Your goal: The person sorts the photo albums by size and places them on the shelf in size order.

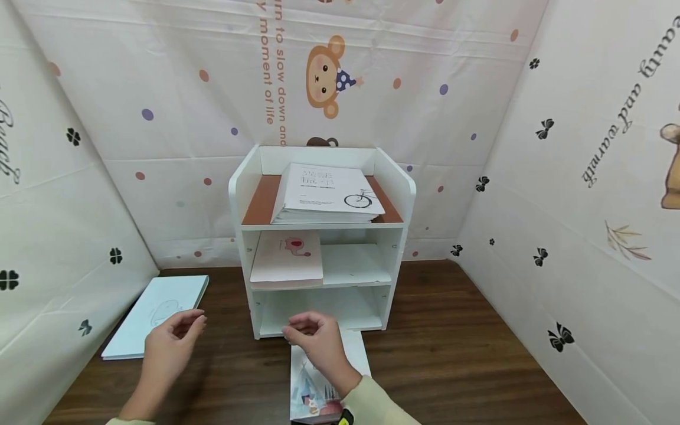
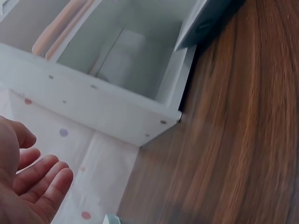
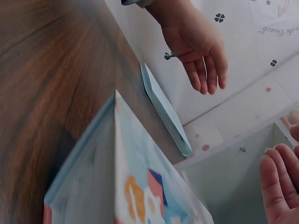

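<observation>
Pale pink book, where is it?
In the head view, the pale pink book lies at left on the middle level of the white shelf, below the book stack.

Head view: two hands, the left hand (image 1: 169, 345) at lower left, the right hand (image 1: 317, 341) at lower centre. One shelf (image 1: 319, 158), three tiers, mid-frame. One stack (image 1: 329, 189), count unclear; pink books (image 1: 287, 257), count unclear; one blue book (image 1: 140, 319), left; one picture book (image 1: 308, 386), bottom.

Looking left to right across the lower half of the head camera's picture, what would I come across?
Large black clover print → pale blue book → white shelf unit → large black bow print. Left out: left hand, overlapping the book, and right hand, overlapping the shelf.
</observation>
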The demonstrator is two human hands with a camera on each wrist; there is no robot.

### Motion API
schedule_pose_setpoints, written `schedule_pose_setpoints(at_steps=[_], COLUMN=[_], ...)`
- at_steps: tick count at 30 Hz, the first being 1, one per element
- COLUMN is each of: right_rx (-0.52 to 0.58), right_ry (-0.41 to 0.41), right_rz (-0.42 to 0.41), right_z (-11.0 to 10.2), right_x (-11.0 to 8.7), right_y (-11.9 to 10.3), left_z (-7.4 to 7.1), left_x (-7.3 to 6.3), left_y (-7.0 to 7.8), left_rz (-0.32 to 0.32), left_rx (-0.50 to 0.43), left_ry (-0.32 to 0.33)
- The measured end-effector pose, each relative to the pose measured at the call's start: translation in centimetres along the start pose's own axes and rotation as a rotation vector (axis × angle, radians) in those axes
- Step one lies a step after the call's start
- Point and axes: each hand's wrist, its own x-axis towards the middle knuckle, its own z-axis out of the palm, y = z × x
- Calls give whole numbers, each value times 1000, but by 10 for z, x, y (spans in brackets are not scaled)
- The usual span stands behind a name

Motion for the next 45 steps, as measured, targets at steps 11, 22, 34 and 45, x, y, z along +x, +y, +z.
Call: schedule_pose_setpoints(at_steps=[11,22,34,45], right_rx=[28,77,175,227], right_ry=[-68,-103,-143,-119], right_rz=[78,120,222,272], right_z=[23,40,60,87], right_x=[4,9,17,13], right_y=[0,-4,-4,0], left_z=[-17,-25,-29,-30], left_x=[16,46,73,81], left_y=[-26,-55,-70,-82], left_rz=[-25,-27,-154,-206], left_rx=[116,217,336,318], left_ry=[-13,-4,-56,-83])
